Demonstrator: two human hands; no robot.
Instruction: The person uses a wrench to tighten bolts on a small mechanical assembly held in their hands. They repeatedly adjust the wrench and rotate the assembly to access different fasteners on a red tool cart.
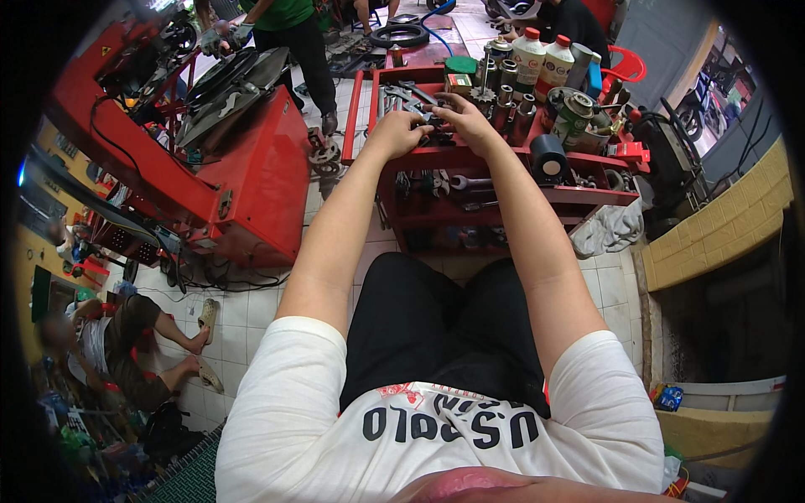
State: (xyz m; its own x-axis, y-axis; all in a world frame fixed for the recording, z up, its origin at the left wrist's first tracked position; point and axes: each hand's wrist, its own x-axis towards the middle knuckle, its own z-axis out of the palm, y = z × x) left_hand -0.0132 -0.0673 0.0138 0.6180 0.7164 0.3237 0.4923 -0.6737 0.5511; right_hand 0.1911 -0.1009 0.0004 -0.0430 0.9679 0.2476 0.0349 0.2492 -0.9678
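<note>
Both my hands are over the top tray of a red tool cart [366, 117], among metal tools. My left hand [397, 136] is at the tray's near left part, its fingers pointing right and slightly bent, with a gap between thumb and forefinger. My right hand [470, 127] faces it from the right, fingers spread and reaching left. I see nothing held in either hand, though the fingertips partly hide what lies beneath them. Several wrenches [391, 99] lie just beyond my left hand. Upright metal sockets [502, 107] stand just right of my right hand.
White bottles with red caps [528, 60], an open can [573, 117] and a black cylinder [548, 158] crowd the cart's right side. More wrenches [470, 182] lie on the level below. A red machine [251, 168] stands left. A gloved person [285, 25] works behind it; another sits lower left.
</note>
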